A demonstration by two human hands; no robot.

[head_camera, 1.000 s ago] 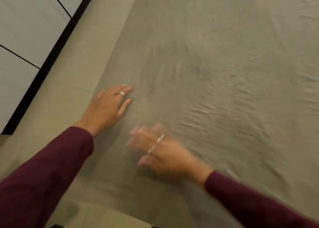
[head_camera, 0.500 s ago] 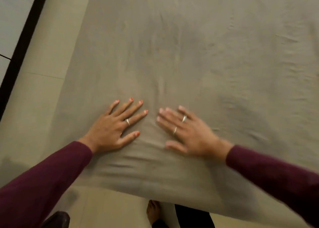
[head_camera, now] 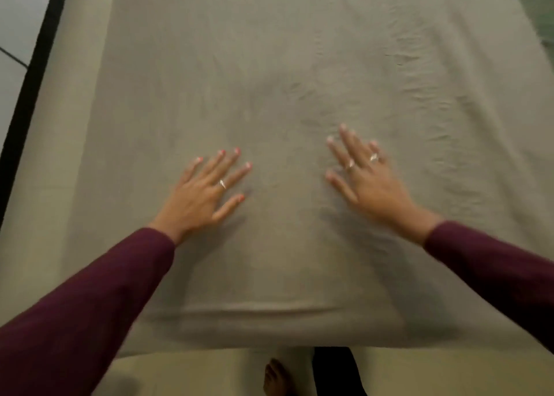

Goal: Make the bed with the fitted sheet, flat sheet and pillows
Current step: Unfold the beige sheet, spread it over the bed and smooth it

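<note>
She leans over the foot of the bed with both arms stretched forward, maroon sleeves [head_camera: 99, 299] down to the wrists. The left hand [head_camera: 204, 195] lies palm down on the sheet [head_camera: 269, 66], fingers straight and fanned, the thumb out toward the middle of the bed, a ring on one finger. The right hand [head_camera: 368, 180] lies flat too, a little farther up the bed, fingers spread and pointing away and slightly left, with two rings on it. Neither hand grips any cloth; they rest on it with a bare stretch of sheet between them.

The sheet, a dull olive-tan, covers the whole bed top and hangs over the near edge, where a fold line runs across just before the drop. It looks smooth around the hands, with fine ripples to the right, though the picture is soft there and I may be misreading them. A bare foot [head_camera: 277, 377] stands on the pale floor [head_camera: 45, 186] below the near edge.
</note>
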